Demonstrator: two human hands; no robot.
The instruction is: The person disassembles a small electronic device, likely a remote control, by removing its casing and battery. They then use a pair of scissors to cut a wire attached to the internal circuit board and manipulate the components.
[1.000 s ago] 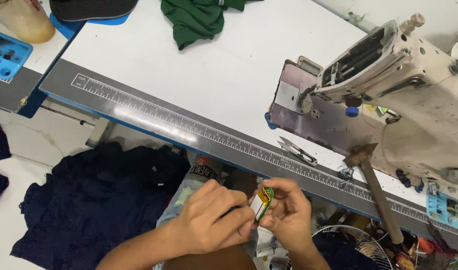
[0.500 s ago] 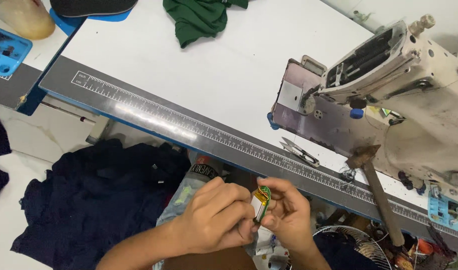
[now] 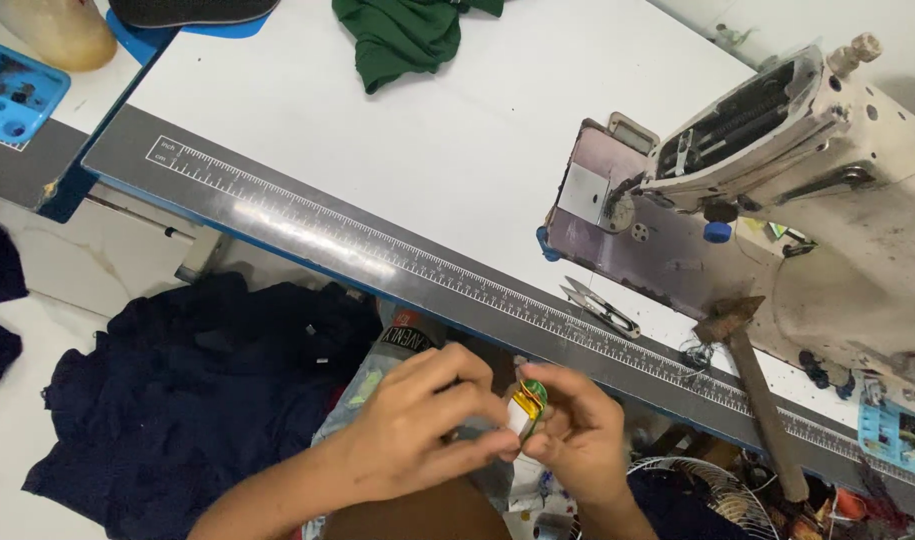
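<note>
Yellow-and-green, the small flat packet (image 3: 528, 407) sits pinched between both hands below the front edge of the counter (image 3: 457, 170). Its long axis stands nearly upright, tilted slightly right. Left hand (image 3: 417, 425) curls over from the left, fingers (image 3: 477, 445) narrow on its lower edge; right hand (image 3: 577, 435) grips its right side, fingers closed around it, both equally near.

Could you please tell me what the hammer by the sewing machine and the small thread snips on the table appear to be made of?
The hammer seems to have a dull, rust-brown metal head on a plain brown wooden handle, matte and worn. The small thread snips look like bare steel: thin, grey, slightly shiny blades lying on the white sewing table.
</note>
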